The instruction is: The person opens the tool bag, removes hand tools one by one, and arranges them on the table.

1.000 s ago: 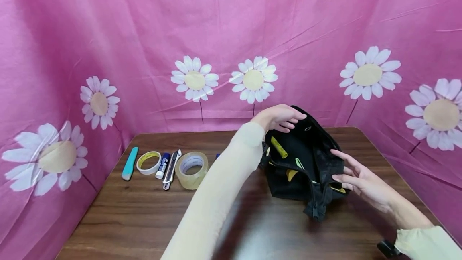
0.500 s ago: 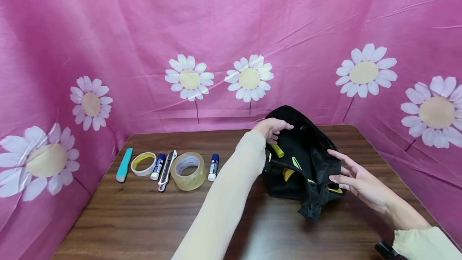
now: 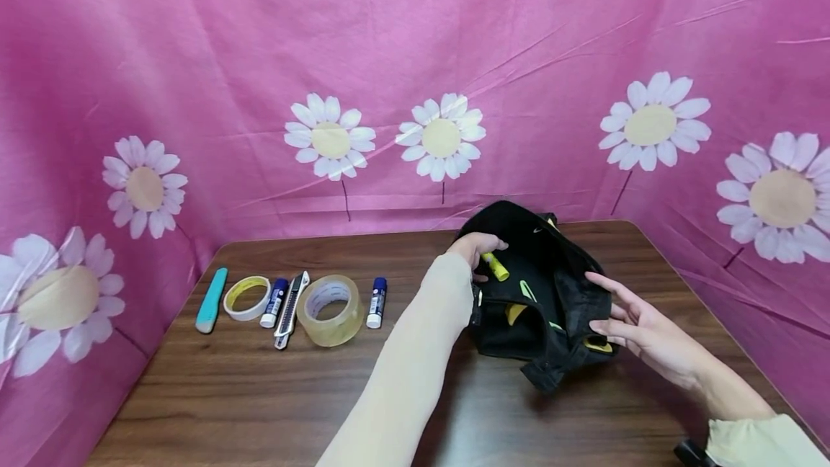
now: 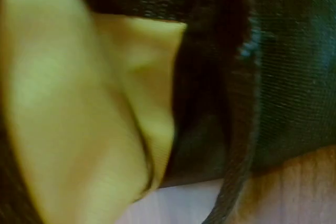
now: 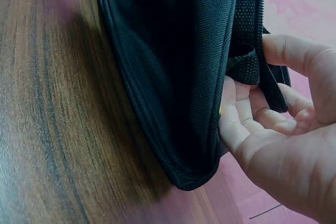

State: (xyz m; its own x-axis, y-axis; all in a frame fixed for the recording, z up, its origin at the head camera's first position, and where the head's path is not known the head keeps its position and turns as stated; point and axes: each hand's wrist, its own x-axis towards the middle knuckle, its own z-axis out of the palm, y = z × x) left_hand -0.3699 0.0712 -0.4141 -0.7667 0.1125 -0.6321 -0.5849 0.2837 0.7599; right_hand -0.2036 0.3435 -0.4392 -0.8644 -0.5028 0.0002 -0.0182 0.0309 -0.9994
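A black fabric bag (image 3: pixel 509 341) with a zip stands with its mouth spread on the right side of the table. Inside show a bright yellow stick-shaped thing (image 3: pixel 496 267), a light green loop (image 3: pixel 528 290) and a patch of yellow fabric (image 3: pixel 515 313). My left hand (image 3: pixel 476 247) is at the bag's left rim, beside the yellow stick; its grip is partly hidden, and the left wrist view is blurred, with yellow fabric (image 4: pixel 68 119) and dark bag material. My right hand (image 5: pixel 283 114) grips the bag's zipped edge on the right, thumb on one side, fingers on the other.
Left of the bag, on the wooden table (image 3: pixel 259 402), lie a teal tool (image 3: pixel 211 301), a white tape roll (image 3: pixel 247 313), two glue sticks, one (image 3: pixel 377 303) nearer the bag, a box cutter (image 3: pixel 291 310) and a clear packing tape roll (image 3: pixel 344 326). Pink flowered cloth (image 3: pixel 389 34) hangs behind.
My left hand has moved from the bag's top edge down to its left side, and the bag's top leans further left. The right hand keeps its hold. The head view has shifted slightly.
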